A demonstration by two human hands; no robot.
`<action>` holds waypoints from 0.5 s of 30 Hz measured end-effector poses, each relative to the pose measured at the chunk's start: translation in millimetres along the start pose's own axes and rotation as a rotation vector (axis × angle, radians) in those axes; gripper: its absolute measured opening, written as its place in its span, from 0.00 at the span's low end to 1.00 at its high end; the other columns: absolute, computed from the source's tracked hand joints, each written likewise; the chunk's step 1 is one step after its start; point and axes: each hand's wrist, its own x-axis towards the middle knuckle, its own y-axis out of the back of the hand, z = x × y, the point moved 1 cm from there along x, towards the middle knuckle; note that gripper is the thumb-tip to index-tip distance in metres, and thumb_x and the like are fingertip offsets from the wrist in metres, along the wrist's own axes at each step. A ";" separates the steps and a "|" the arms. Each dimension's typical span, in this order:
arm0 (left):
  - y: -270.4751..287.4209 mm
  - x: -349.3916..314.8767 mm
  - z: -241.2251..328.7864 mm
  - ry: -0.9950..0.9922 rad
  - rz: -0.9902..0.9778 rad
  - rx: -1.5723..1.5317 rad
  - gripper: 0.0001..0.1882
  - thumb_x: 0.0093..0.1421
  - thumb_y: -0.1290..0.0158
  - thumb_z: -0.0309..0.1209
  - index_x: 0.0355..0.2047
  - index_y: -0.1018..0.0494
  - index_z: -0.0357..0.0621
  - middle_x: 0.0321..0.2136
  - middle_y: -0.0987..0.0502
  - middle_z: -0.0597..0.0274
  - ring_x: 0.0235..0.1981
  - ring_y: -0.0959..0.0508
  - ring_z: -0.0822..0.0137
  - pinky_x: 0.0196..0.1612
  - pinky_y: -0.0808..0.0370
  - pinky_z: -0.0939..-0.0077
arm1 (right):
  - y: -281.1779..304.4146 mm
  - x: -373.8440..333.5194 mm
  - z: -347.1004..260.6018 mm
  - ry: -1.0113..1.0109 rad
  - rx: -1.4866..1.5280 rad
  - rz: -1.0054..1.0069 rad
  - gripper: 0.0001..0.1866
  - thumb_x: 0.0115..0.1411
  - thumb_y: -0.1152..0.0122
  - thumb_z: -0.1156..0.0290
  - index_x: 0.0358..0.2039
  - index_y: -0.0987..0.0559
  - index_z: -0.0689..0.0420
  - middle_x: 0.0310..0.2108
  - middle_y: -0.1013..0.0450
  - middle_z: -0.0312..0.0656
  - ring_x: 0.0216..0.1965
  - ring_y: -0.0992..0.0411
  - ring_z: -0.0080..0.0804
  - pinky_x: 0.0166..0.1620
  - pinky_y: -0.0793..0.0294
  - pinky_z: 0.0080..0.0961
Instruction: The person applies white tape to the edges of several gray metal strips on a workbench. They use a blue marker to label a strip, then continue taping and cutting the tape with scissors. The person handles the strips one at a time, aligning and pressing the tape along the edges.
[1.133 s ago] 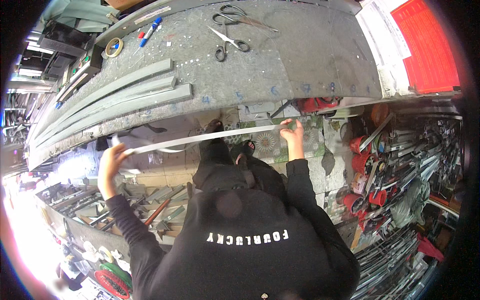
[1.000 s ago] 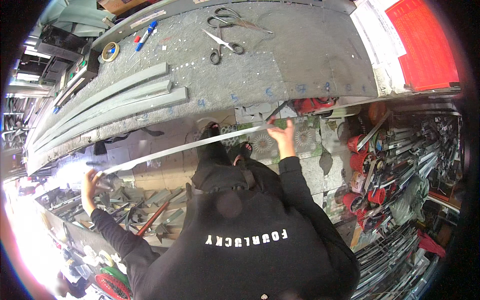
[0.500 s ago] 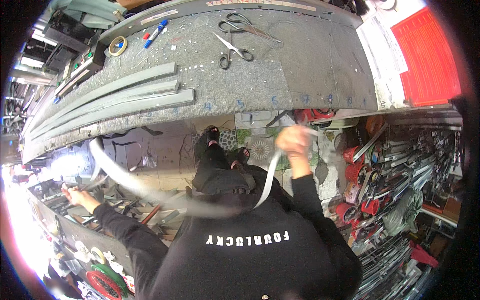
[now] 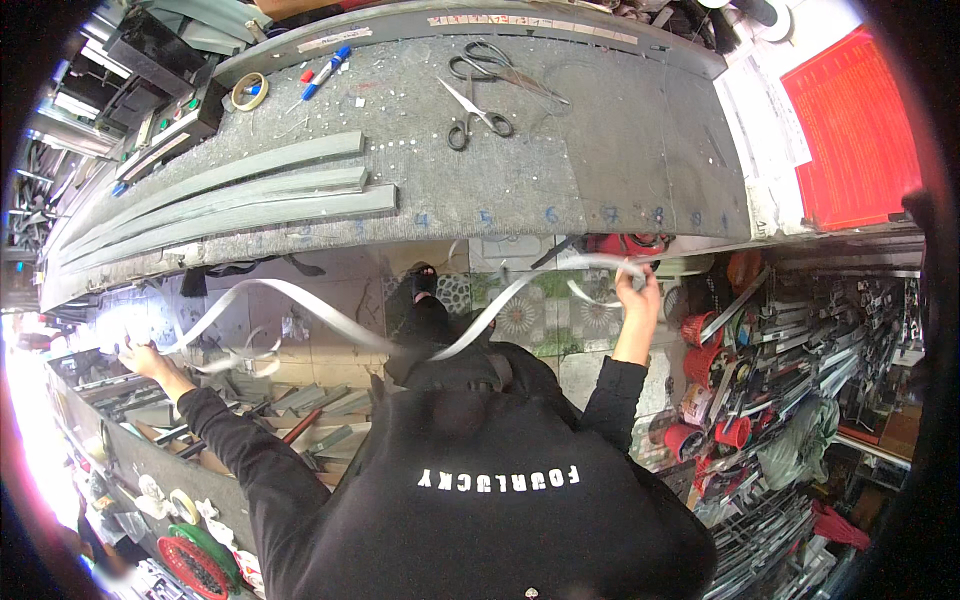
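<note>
A long white flexible strip [image 4: 330,322] hangs in a wave across the gap in front of my body, blurred in places. My right hand [image 4: 640,288] is raised near the bench's front edge, fingers closed on the strip close to one end, with a short tail curling down beside it. Far to the left, my left hand [image 4: 143,357] is closed on the strip's other part, where loose curls dangle next to it. The exact grip of the left fingers is small and washed out by glare.
On the grey bench [image 4: 520,190] lie several grey flat bars [image 4: 300,200], scissors [image 4: 470,112], dark shears [image 4: 490,62], a blue marker [image 4: 327,73] and a tape roll [image 4: 250,92]. Red baskets [image 4: 700,328] and many metal profiles crowd the right. Profile offcuts [image 4: 310,420] fill a bin at left.
My right hand has moved right and my left slightly upward in view. The strip has risen from a low sag into a stretched wave between them.
</note>
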 end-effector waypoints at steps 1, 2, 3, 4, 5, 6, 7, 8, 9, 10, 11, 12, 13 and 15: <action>0.5 2.0 4.0 0.125 -0.047 0.027 0.20 0.61 0.52 0.21 0.54 0.32 0.36 0.47 0.26 0.55 0.24 0.31 0.77 0.22 0.34 0.86 | 13.1 8.3 -4.5 0.083 -0.156 0.006 0.15 0.56 0.39 0.66 0.36 0.26 0.65 0.30 0.28 0.40 0.27 0.31 0.28 0.38 0.24 0.31; -5.0 3.2 8.1 0.496 0.059 -0.090 0.19 0.61 0.51 0.24 0.53 0.31 0.35 0.49 0.25 0.55 0.23 0.32 0.78 0.22 0.35 0.89 | 22.4 13.2 -6.9 0.092 -0.462 -0.024 0.12 0.56 0.39 0.69 0.36 0.25 0.63 0.31 0.26 0.39 0.24 0.31 0.24 0.35 0.24 0.28; -15.8 -3.6 18.2 0.586 -0.205 -0.250 0.19 0.62 0.51 0.25 0.54 0.31 0.36 0.48 0.25 0.55 0.22 0.32 0.79 0.21 0.36 0.90 | 32.1 13.4 -4.2 0.038 -0.799 -0.023 0.09 0.56 0.39 0.71 0.36 0.25 0.60 0.33 0.24 0.40 0.24 0.30 0.23 0.33 0.24 0.27; -30.8 -16.5 30.9 0.608 -0.278 -0.291 0.20 0.62 0.51 0.26 0.54 0.31 0.36 0.47 0.24 0.57 0.22 0.32 0.79 0.21 0.37 0.92 | 37.0 10.3 1.4 -0.001 -1.143 0.026 0.07 0.56 0.39 0.73 0.35 0.25 0.57 0.35 0.22 0.40 0.25 0.30 0.22 0.31 0.25 0.26; -50.9 -43.3 42.4 0.639 -0.292 -0.332 0.20 0.62 0.51 0.28 0.55 0.31 0.36 0.46 0.23 0.58 0.21 0.33 0.80 0.21 0.39 0.93 | 41.1 3.7 14.4 -0.017 -1.232 -0.015 0.08 0.58 0.40 0.73 0.38 0.22 0.61 0.34 0.22 0.39 0.18 0.35 0.14 0.24 0.32 0.12; -75.2 -71.8 60.4 0.567 -0.360 -0.263 0.21 0.63 0.51 0.29 0.56 0.31 0.37 0.44 0.23 0.59 0.20 0.33 0.81 0.20 0.40 0.94 | 41.8 -5.9 35.2 -0.099 -1.222 -0.100 0.11 0.56 0.37 0.72 0.40 0.22 0.60 0.36 0.22 0.40 0.22 0.33 0.15 0.25 0.33 0.13; -103.3 -114.5 78.3 0.575 -0.503 -0.270 0.22 0.63 0.50 0.30 0.56 0.32 0.37 0.43 0.22 0.61 0.19 0.33 0.82 0.20 0.41 0.96 | 39.8 -16.4 63.2 -0.168 -1.335 -0.198 0.15 0.58 0.38 0.67 0.44 0.23 0.59 0.38 0.22 0.40 0.27 0.31 0.18 0.28 0.33 0.15; -136.7 -141.0 101.4 0.738 -0.929 -0.089 0.23 0.63 0.49 0.37 0.56 0.30 0.39 0.42 0.21 0.61 0.21 0.30 0.83 0.21 0.37 0.94 | 39.5 -31.4 93.7 -0.181 -1.370 -0.343 0.17 0.60 0.42 0.60 0.46 0.23 0.57 0.38 0.22 0.39 0.29 0.30 0.22 0.32 0.32 0.19; -163.0 -185.1 121.3 0.718 -1.083 0.009 0.24 0.63 0.50 0.45 0.53 0.26 0.43 0.38 0.19 0.65 0.22 0.28 0.83 0.22 0.33 0.91 | 39.4 -41.7 133.5 -0.192 -1.427 -0.444 0.19 0.61 0.46 0.55 0.44 0.23 0.56 0.38 0.22 0.37 0.29 0.31 0.24 0.35 0.31 0.22; -194.7 -227.8 134.0 0.865 -1.285 0.153 0.26 0.63 0.54 0.49 0.51 0.25 0.45 0.37 0.19 0.65 0.23 0.27 0.81 0.26 0.28 0.86 | 40.7 -58.3 166.8 -0.269 -1.391 -0.601 0.15 0.62 0.47 0.58 0.39 0.23 0.56 0.34 0.23 0.36 0.27 0.31 0.22 0.32 0.31 0.20; -226.1 -277.3 142.2 0.773 -1.441 0.144 0.29 0.63 0.56 0.53 0.52 0.26 0.44 0.39 0.19 0.63 0.30 0.23 0.74 0.37 0.24 0.77 | 41.6 -70.9 199.1 -0.307 -1.493 -0.660 0.14 0.63 0.47 0.59 0.33 0.23 0.57 0.27 0.26 0.35 0.22 0.33 0.20 0.25 0.34 0.17; -246.0 -319.5 151.9 0.698 -1.519 0.053 0.32 0.64 0.57 0.56 0.53 0.27 0.42 0.42 0.20 0.59 0.39 0.22 0.66 0.50 0.26 0.68 | 46.5 -86.5 222.6 -0.524 -1.367 -0.667 0.15 0.66 0.46 0.59 0.30 0.24 0.58 0.21 0.31 0.33 0.17 0.38 0.18 0.19 0.39 0.15; -260.0 -363.2 157.6 0.655 -1.470 -0.046 0.30 0.67 0.58 0.53 0.55 0.29 0.40 0.42 0.21 0.55 0.44 0.24 0.62 0.55 0.31 0.64 | 50.9 -98.9 241.9 -0.541 -1.374 -0.771 0.18 0.67 0.46 0.57 0.27 0.25 0.58 0.19 0.33 0.32 0.15 0.40 0.17 0.18 0.41 0.16; -265.1 -417.0 157.5 0.524 -1.516 0.044 0.27 0.70 0.62 0.49 0.57 0.31 0.40 0.48 0.24 0.55 0.44 0.25 0.70 0.50 0.28 0.69 | 58.0 -108.3 262.1 -0.399 -1.354 -0.743 0.19 0.67 0.46 0.56 0.24 0.24 0.57 0.19 0.33 0.29 0.16 0.39 0.17 0.18 0.42 0.16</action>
